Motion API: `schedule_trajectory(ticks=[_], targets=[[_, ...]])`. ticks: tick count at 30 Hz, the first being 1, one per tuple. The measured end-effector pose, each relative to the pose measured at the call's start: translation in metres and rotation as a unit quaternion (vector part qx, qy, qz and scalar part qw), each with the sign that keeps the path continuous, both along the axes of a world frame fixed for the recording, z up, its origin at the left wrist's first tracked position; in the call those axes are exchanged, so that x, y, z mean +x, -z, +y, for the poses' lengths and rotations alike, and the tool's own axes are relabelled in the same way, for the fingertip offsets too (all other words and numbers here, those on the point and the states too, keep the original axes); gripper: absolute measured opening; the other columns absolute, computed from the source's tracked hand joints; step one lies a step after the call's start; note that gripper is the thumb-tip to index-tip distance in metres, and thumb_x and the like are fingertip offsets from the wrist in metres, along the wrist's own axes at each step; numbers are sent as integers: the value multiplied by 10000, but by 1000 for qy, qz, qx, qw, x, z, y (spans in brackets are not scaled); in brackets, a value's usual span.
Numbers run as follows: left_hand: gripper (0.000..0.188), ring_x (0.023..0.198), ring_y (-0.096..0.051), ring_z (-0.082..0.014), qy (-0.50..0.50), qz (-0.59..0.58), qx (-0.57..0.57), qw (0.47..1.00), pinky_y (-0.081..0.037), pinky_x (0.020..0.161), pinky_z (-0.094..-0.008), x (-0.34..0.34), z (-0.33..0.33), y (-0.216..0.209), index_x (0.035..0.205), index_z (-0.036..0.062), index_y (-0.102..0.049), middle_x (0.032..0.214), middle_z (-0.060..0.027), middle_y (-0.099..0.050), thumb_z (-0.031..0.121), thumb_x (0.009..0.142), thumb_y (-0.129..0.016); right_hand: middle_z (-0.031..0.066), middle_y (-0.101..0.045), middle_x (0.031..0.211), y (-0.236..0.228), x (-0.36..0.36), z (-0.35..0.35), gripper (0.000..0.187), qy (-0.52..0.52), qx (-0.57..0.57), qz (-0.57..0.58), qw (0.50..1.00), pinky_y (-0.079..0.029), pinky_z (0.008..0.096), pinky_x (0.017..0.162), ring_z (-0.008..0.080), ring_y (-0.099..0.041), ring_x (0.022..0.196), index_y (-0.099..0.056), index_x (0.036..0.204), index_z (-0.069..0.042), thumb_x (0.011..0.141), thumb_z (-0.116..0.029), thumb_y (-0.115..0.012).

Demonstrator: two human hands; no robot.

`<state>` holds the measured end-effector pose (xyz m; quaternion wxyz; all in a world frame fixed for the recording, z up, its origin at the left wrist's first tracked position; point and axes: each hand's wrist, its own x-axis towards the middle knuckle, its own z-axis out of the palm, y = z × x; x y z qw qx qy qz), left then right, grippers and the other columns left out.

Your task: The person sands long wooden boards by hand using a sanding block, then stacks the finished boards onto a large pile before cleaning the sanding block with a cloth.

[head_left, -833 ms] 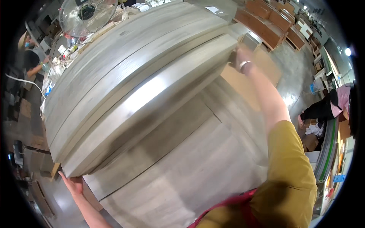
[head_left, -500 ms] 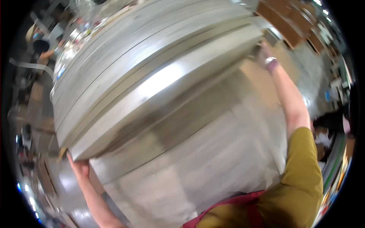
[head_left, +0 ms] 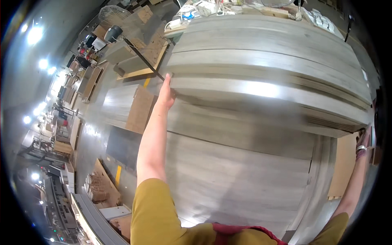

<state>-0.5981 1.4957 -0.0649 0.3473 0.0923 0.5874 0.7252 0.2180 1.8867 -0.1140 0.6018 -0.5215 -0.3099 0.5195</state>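
A long grey wood-grain panel (head_left: 228, 87) stretches across in front of me, with a bright reflection on its front face. My left hand (head_left: 166, 94) presses against its left end, fingers pointing upward. At the far right my right hand (head_left: 363, 141) grips the other end near its lower corner; its fingers are partly hidden. Behind it lie more grey wood-grain panels (head_left: 261, 36), stacked flat. Below and nearer to me is a broad grey wood-grain surface (head_left: 237, 171) with dark seams. Layered edges show under the panel's right part.
A workbench (head_left: 175, 29) with cluttered items stands beyond the panels. To the left are a fan (head_left: 114, 15), a pallet of boards (head_left: 141, 61), a panel stack with a brown side (head_left: 141, 108) and a dark mat (head_left: 122, 147). Brown cardboard (head_left: 342, 167) lies at the right.
My view has swung so the panel now runs nearly level across it instead of slanting. Both hands remain at the panel's two ends. More of the floor on the left shows.
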Motion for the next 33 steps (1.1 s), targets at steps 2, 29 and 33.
schedule_trajectory(ticks=[2,29,33], targets=[[539,1229,-435,-234,-35,22,-25,999,-314,1040,-363,-1,-14,1,1330,28,-442,1349,-99,-473,357,916,-546,74,-271,1498,7,6,-28,757,2,32,-41,999,-194,383,1105,229,-261,1362,-276,1444,-107,872,-581,-424],[234,957,-627,-311,-296,195,-553,754,-483,826,-402,470,-716,59,1000,94,-681,998,-149,-665,246,860,-569,183,-280,1479,87,-167,-555,637,-560,260,-679,397,-208,478,1110,363,-247,1367,-362,1405,-110,836,-292,-582],[197,890,-632,-308,-382,156,-532,739,-492,781,-385,600,-775,56,940,76,-678,936,-136,-668,225,854,-582,197,-320,1449,187,-149,-485,623,-527,408,-656,354,-287,469,1085,373,-301,1335,-358,1404,-102,853,-313,-561]])
